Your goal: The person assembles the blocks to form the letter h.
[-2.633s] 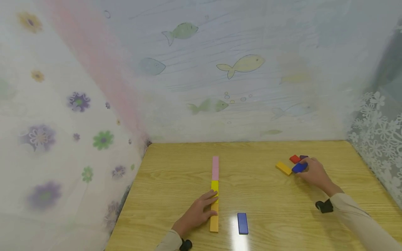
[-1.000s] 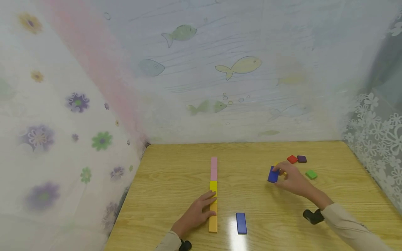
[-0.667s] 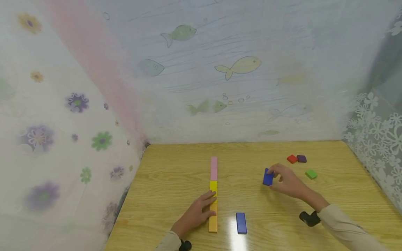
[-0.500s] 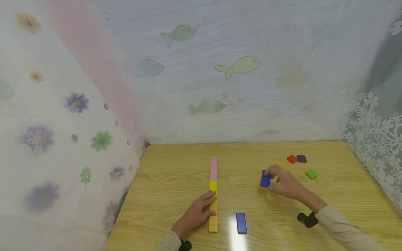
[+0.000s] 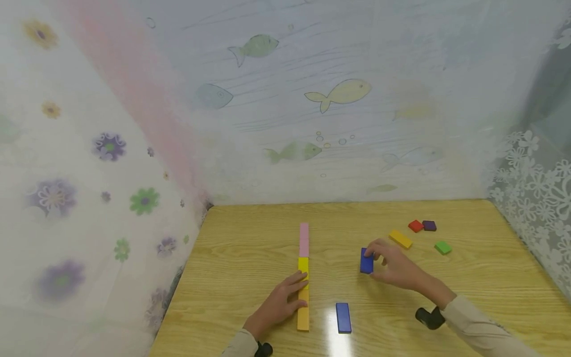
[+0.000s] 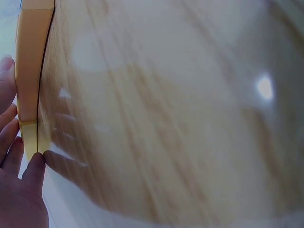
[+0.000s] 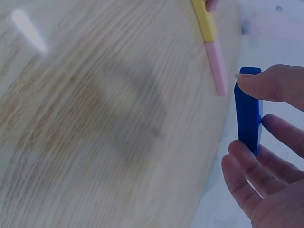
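My right hand [image 5: 396,265] pinches a blue block [image 5: 367,261] between thumb and fingers, held above the table right of the row. The right wrist view shows the thumb at one end of this blue block [image 7: 248,109] and fingertips at the other. My left hand [image 5: 278,300] rests its fingertips on the yellow block [image 5: 303,264] and its thumb by the orange block [image 5: 303,318]. These stand end to end in a straight row with a pink stretch [image 5: 304,240] at the far end. A second blue block [image 5: 343,318] lies flat right of the orange one.
Toward the back right of the wooden table [image 5: 250,233] lie an orange-yellow block [image 5: 400,239], a red piece [image 5: 416,226], a dark purple piece [image 5: 429,225] and a green piece [image 5: 443,247]. Printed curtains [image 5: 285,124] hang behind and beside the table.
My right hand has picked up the blue block from the back-right group and carried it left and nearer, uncovering the orange-yellow and green pieces. My left hand stays at the row.
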A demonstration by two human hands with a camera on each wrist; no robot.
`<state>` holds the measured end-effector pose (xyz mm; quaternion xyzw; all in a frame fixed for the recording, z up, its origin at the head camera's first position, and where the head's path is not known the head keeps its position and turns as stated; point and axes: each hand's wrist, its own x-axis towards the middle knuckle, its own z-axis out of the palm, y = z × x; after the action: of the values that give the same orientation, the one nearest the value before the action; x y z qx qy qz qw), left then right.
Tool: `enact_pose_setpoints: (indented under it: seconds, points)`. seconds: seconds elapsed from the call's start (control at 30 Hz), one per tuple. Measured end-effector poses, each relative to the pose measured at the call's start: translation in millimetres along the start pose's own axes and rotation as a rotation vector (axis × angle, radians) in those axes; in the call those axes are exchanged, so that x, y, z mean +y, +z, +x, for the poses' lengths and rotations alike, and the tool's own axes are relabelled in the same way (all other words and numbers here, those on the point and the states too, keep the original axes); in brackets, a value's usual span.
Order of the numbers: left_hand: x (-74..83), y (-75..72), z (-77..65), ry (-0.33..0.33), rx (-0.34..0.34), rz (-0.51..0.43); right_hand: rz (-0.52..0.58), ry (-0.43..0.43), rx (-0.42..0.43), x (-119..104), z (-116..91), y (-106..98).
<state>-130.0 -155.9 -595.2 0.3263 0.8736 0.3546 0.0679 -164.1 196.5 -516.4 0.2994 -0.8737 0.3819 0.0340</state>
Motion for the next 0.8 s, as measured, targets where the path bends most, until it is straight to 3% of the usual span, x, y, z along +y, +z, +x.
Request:
enact_pose_setpoints:
  seconds: [0.33,0.8]
  points:
    - [-3.9,2.4,-0.6,-0.012,0.0,0.002,0.034,0.024,-0.073,-7.8,1.5,8.8]
    - [2.2,-0.2,-2.4,0.006,0.019,0.036,0.086,0.007,-0.106,-15.4,1.3,22.4]
